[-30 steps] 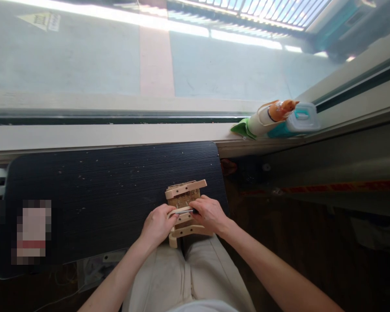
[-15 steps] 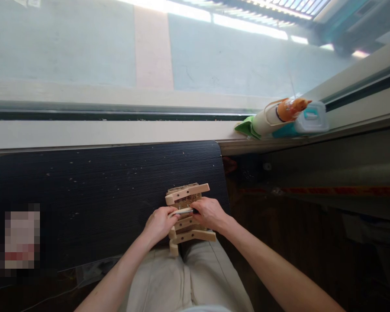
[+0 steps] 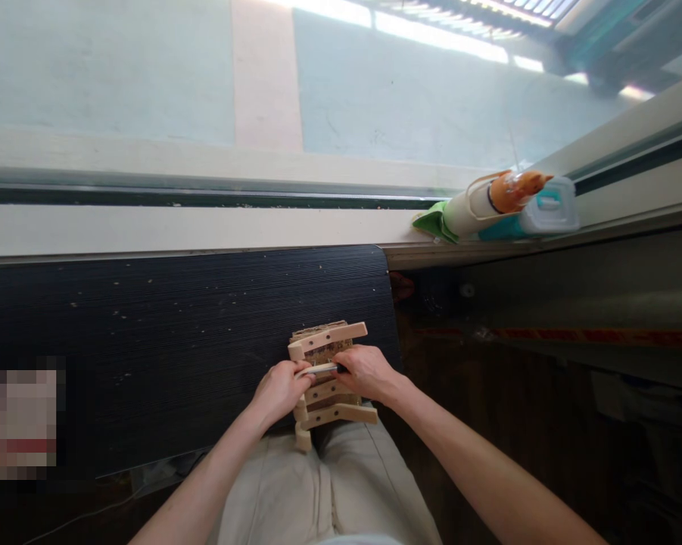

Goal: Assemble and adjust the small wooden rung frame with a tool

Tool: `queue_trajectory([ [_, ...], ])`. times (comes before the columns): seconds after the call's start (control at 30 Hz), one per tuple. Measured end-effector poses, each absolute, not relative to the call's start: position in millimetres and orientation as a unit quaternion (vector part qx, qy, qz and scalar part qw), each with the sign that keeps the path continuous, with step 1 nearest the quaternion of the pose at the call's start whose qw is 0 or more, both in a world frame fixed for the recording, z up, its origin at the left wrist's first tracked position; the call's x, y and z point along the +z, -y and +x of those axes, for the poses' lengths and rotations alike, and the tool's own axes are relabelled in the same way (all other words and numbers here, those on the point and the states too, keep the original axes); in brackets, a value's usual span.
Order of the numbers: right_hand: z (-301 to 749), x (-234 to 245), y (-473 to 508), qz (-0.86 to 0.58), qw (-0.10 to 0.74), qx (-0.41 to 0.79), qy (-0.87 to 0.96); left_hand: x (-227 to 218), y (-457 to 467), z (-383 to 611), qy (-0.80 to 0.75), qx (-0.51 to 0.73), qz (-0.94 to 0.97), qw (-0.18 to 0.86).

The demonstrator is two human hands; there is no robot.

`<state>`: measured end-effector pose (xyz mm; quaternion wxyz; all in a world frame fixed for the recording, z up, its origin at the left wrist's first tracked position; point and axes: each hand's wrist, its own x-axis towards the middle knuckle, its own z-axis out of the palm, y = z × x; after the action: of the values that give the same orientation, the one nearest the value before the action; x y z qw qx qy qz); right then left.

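Head view: work is held at R end of dark table (image 3: 164,348), nr its near edge.
L hand (image 3: 282,387): closed on L end of pale wooden strip (image 3: 319,369).
R hand (image 3: 370,371): dark-handled tool (image 3: 341,369) gripped narrow in fingers; its tip can't be made out.
Strip: held btwn both hands, over cardboard pad (image 3: 318,329).
Pad: holed wooden pieces (image 3: 328,340) are spread across it, one on far side, others on near side.
Near edge: overhung by nearest piece, above pale trousers (image 3: 329,492).
R edge: R hand is held nr it; dark floor (image 3: 448,409) seen beyond.
L room: wide stretch of tabletop, dotted w/ pale flecks; pixelated patch at far L.
Far side: bordered by white sill (image 3: 204,231); orange-topped bottle (image 3: 514,193), green cloth (image 3: 434,222) & lidded box (image 3: 550,208) grouped at R, well apart from hands.
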<state>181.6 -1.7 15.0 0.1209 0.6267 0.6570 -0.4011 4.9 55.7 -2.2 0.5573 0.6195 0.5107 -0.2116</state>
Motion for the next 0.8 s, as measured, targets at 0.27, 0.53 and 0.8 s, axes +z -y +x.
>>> queue_trajectory([
  [0.27,182.4,13.6,-0.8,0.625,0.138,-0.407,-0.652,-5.2,-57.5,5.0,-0.509,-0.221,0.614,0.561],
  [0.53,184.4,11.4,-4.1,0.619,0.142,-0.409,-0.655,-7.5,-58.4,5.2,-0.517,-0.223,0.6,0.568],
  [0.8,192.0,6.5,-13.4,0.597,0.165,-0.431,-0.656,-13.9,-57.4,5.9,-0.51,-0.206,0.553,0.626],
])
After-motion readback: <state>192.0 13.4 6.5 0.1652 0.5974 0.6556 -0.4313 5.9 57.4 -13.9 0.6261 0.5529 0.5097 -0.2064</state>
